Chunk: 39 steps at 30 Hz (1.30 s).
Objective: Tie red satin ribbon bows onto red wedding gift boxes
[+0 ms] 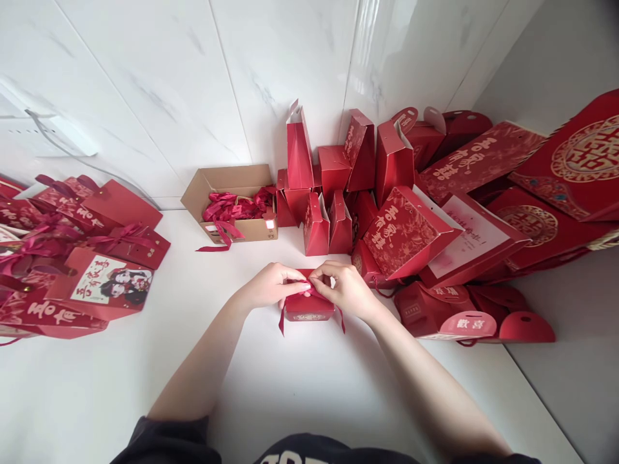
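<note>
A small red gift box (309,309) stands on the white table in front of me. Over its top runs a dark red ribbon (341,319), whose two loose ends hang down at the left and right sides. My left hand (275,285) pinches the ribbon at the top middle of the box, thumb against fingers. From the right, my right hand (342,287) pinches the ribbon there too, its fingertips close to those of my left hand. The knot or loop between the fingers is mostly hidden.
An open cardboard box (251,229) holding red ribbons stands behind the hands. Many red boxes (316,225) and bags (575,158) crowd the back and right. More ribboned red boxes (120,212) lie at the left, below a cable on the tiled wall.
</note>
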Each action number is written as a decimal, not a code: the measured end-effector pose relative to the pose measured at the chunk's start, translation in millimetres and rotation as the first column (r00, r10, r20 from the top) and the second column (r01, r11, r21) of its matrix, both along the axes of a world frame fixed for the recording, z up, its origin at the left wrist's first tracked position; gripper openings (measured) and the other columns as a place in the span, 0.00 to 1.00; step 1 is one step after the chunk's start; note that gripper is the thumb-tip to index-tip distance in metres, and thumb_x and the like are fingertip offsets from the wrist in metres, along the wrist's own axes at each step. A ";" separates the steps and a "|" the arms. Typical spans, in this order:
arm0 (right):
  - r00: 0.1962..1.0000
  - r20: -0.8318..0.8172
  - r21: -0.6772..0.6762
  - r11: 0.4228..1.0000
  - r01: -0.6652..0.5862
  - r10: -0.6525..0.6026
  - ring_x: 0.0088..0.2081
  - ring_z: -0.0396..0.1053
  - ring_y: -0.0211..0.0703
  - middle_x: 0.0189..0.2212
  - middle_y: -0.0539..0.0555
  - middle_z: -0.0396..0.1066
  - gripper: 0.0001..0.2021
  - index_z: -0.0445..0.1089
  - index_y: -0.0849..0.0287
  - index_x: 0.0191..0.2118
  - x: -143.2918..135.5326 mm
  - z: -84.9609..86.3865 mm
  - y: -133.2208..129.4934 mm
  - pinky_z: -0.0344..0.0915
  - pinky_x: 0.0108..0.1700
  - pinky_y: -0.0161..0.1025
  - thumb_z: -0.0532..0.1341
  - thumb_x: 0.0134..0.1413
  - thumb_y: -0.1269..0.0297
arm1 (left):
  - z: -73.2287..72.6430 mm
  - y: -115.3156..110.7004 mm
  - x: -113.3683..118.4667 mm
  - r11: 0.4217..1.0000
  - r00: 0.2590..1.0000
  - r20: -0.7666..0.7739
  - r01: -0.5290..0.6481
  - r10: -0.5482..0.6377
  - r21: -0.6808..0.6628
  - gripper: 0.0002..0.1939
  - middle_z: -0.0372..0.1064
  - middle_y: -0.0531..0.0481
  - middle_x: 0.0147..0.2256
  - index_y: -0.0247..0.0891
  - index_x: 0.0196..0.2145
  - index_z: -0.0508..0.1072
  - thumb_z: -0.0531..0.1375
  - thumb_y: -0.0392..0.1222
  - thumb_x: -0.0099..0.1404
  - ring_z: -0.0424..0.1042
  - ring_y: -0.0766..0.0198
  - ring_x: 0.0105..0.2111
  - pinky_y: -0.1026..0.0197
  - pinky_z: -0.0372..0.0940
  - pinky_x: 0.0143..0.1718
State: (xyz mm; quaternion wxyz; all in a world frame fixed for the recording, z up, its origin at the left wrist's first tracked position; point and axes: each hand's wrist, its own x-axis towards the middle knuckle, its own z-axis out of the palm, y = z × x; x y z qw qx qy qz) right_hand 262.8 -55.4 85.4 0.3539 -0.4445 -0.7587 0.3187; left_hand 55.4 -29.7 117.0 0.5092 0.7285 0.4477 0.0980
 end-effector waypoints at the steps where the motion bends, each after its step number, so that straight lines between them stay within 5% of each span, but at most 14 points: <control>1: 1.000 -0.001 0.001 1.000 0.001 -0.001 0.30 0.68 0.40 0.29 0.52 0.73 0.08 0.74 0.57 0.32 0.1 0.0 0.1 0.64 0.36 0.37 0.59 0.60 0.65 | -0.1 0.0 0.1 1.000 1.000 0.001 0.001 -0.001 -0.003 0.16 0.70 0.53 0.24 0.38 0.33 0.79 0.58 0.52 0.65 0.64 0.70 0.18 0.65 0.58 0.24; 8: 0.997 -0.010 -0.052 0.995 -0.081 0.081 0.33 0.71 0.40 0.34 0.52 0.77 0.08 0.77 0.55 0.36 8.6 2.2 1.7 0.64 0.38 0.37 0.59 0.61 0.64 | 0.2 0.6 -1.4 0.999 0.999 0.008 0.036 -0.036 0.002 0.16 0.69 0.53 0.25 0.38 0.34 0.79 0.58 0.52 0.65 0.64 0.71 0.19 0.66 0.58 0.24; 15: 0.987 0.163 0.154 0.987 -0.035 0.009 0.29 0.68 0.39 0.30 0.51 0.75 0.06 0.74 0.56 0.33 3.3 2.8 -2.3 0.61 0.37 0.37 0.59 0.58 0.69 | -1.3 2.5 -0.2 0.999 0.999 0.024 0.040 -0.040 -0.012 0.17 0.65 0.54 0.21 0.36 0.32 0.78 0.58 0.52 0.64 0.63 0.70 0.18 0.66 0.58 0.23; 20: 0.986 0.167 0.177 0.984 -0.026 -0.004 0.31 0.68 0.39 0.29 0.50 0.72 0.05 0.70 0.56 0.30 9.4 2.0 2.2 0.61 0.40 0.37 0.60 0.55 0.71 | 1.6 2.1 -0.7 0.999 0.998 0.055 0.039 -0.037 -0.033 0.17 0.69 0.54 0.22 0.37 0.34 0.78 0.56 0.51 0.67 0.63 0.71 0.18 0.66 0.58 0.25; 24: 0.988 0.153 0.146 0.988 -0.044 0.021 0.33 0.68 0.40 0.29 0.50 0.71 0.04 0.69 0.56 0.30 14.3 2.9 3.5 0.61 0.39 0.36 0.59 0.54 0.72 | 1.3 2.9 -3.1 0.998 0.996 0.081 0.031 -0.026 -0.062 0.17 0.71 0.53 0.24 0.37 0.35 0.77 0.55 0.52 0.68 0.64 0.71 0.18 0.65 0.58 0.26; 29: 0.994 0.096 0.078 0.995 -0.056 0.049 0.33 0.67 0.40 0.31 0.51 0.71 0.05 0.69 0.57 0.32 12.4 4.5 0.6 0.62 0.37 0.36 0.58 0.60 0.66 | -1.7 5.5 -3.4 0.992 0.993 0.114 0.031 -0.017 -0.126 0.14 0.75 0.49 0.39 0.37 0.39 0.72 0.58 0.52 0.66 0.66 0.73 0.18 0.64 0.61 0.27; 35: 0.990 0.027 -0.004 0.990 -0.140 0.140 0.35 0.67 0.41 0.33 0.53 0.71 0.10 0.69 0.57 0.31 16.4 14.3 -0.7 0.62 0.39 0.38 0.61 0.60 0.57 | 9.5 7.5 -14.6 0.987 0.995 0.088 -0.021 0.036 -0.161 0.13 0.71 0.54 0.28 0.37 0.33 0.69 0.62 0.51 0.62 0.66 0.73 0.19 0.67 0.54 0.23; 39: 0.976 -0.127 -0.252 0.946 -0.204 0.177 0.33 0.67 0.40 0.30 0.52 0.69 0.14 0.66 0.59 0.29 45.2 31.1 -0.7 0.62 0.36 0.36 0.59 0.61 0.54 | 22.2 9.8 -32.3 0.988 0.995 0.036 -0.092 0.097 -0.124 0.15 0.73 0.47 0.47 0.37 0.31 0.66 0.61 0.52 0.62 0.63 0.77 0.17 0.67 0.55 0.20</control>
